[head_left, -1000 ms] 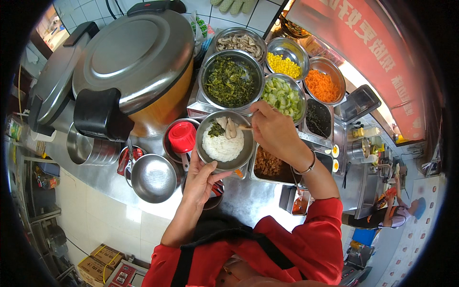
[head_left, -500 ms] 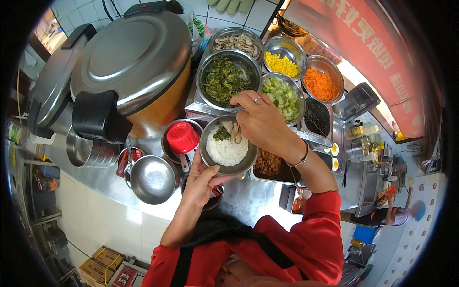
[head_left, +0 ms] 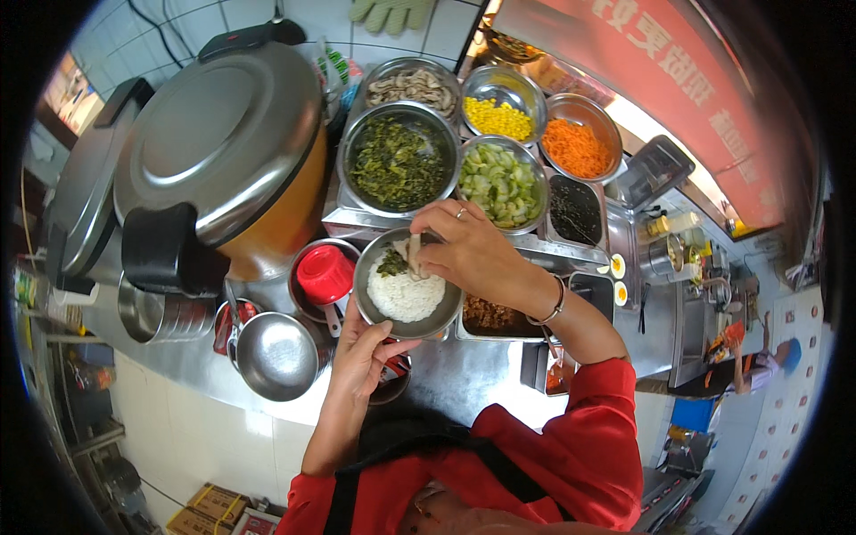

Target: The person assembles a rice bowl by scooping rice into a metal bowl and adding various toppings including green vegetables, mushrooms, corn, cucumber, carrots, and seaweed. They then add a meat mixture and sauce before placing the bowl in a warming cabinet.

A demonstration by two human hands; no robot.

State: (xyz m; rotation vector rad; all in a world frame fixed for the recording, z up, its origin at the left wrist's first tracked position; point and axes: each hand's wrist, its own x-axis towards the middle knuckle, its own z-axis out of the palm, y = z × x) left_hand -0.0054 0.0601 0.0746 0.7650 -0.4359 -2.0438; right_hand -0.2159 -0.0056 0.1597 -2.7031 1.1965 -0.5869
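My left hand [head_left: 364, 357] grips a small metal bowl [head_left: 448, 308] from below, its thumb along the near rim. White rice [head_left: 406, 299] fills the bowl, with a clump of chopped dark greens [head_left: 390, 262] on its far side. Beside the greens lie pale mushroom slices [head_left: 411, 253]. My right hand [head_left: 481, 257], wearing a ring and a bracelet, reaches over the bowl from the right. Its fingers are pinched together on the mushroom slices; the palm hides part of the rim.
Beyond the bowl stand pans of greens [head_left: 401, 160], mushrooms [head_left: 412, 89], corn [head_left: 499, 118], celery [head_left: 502, 183] and shredded carrot [head_left: 577, 147]. Minced meat [head_left: 489, 314] sits right. Left are a large rice cooker [head_left: 223, 134], a red scoop [head_left: 325, 274] and an empty metal bowl [head_left: 276, 357].
My right hand has come down lower over the bowl, its fingers now closer around the mushroom slices. The whole view has shifted slightly; my left hand still holds the bowl.
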